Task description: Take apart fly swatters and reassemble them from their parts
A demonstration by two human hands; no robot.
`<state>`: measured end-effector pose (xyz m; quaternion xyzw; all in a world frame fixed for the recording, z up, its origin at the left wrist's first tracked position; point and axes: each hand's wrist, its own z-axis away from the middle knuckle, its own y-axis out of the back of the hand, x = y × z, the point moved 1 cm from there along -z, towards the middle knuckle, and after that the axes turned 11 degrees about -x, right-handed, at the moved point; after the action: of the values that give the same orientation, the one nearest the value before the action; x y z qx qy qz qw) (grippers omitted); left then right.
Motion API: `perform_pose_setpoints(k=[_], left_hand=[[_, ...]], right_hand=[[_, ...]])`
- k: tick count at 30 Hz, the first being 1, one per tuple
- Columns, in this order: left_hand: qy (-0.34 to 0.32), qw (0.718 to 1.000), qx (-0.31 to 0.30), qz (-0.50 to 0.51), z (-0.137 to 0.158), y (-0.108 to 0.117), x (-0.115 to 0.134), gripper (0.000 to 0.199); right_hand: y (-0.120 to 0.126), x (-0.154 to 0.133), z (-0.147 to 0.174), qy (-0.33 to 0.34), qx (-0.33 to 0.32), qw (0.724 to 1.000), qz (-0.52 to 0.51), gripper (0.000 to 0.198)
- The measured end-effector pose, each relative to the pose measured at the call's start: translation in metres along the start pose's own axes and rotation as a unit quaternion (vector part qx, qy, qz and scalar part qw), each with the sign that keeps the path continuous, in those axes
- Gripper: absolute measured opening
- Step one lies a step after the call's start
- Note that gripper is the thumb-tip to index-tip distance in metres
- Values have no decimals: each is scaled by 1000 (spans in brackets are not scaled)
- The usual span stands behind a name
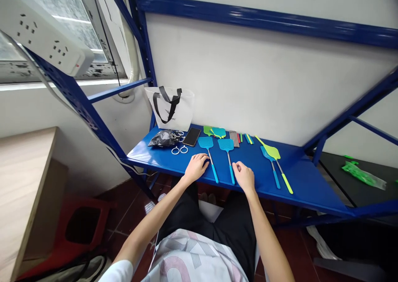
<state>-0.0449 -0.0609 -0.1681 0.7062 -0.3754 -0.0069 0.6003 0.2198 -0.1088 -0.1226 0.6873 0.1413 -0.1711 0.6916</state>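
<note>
Two blue fly swatters lie side by side on the blue tabletop, the left swatter and the right swatter, handles toward me. My left hand rests on the table just left of the first swatter's handle, fingers loosely bent and apart, holding nothing. Beside the second handle sits my right hand, also relaxed and without a hold; its fingertips are partly hidden. Farther right, a yellow-green swatter overlaps another blue swatter. Loose green and blue swatter heads lie at the back.
Metal rods and short coloured tubes lie along the back. Toward the left are a phone, white rings, a black plastic bag and a white tote bag. Blue rack posts flank the table.
</note>
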Motion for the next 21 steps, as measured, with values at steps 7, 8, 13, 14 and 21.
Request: perform_pose_setpoints(k=[7, 8, 13, 14, 21], left_hand=[[4, 1000, -2, -13, 2, 2, 5, 24], [4, 1000, -2, -9, 2, 2, 5, 24], [20, 996, -12, 82, -1, 11, 9, 25], [29, 992, -11, 123, -2, 14, 10, 27], [41, 896, -48, 440, -3, 36, 38, 52]], right_hand=[[-6, -11, -29, -71, -56, 993, 81, 47], [-7, -15, -34, -71, -61, 992, 84, 42], [-5, -12, -39, -71, -76, 993, 51, 25], [-5, -9, -34, -63, -68, 995, 29, 25], [6, -23, 29, 109, -2, 979, -170, 39]])
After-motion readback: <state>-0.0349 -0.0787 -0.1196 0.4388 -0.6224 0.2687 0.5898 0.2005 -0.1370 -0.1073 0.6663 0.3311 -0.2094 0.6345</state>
